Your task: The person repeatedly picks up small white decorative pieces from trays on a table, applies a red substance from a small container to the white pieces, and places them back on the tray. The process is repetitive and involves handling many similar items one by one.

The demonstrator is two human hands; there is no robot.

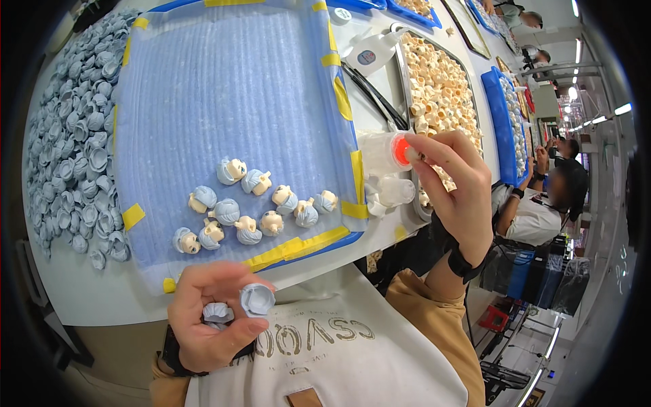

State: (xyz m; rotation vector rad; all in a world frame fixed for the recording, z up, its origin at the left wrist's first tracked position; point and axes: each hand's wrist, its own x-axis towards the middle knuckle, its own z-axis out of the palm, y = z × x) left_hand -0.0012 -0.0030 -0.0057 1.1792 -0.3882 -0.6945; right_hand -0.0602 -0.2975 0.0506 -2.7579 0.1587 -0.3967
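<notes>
My left hand is curled around light blue-grey doll hair shells. One hollow shell faces up between thumb and fingers, and another shell lies in the palm. At the right, my right hand pinches a small cream piece, mostly covered by the fingertips, at the mouth of a translucent cup. The cup lies tilted, with a bright red-orange opening. Several doll heads with blue-grey hair, among them one head, rest on the foam-lined blue tray before me.
A large heap of hair shells covers the table's left. At the right stand a metal tray of cream face parts, a white bottle, black tweezers and a small clear cup. Beyond, a co-worker sits near a blue bin.
</notes>
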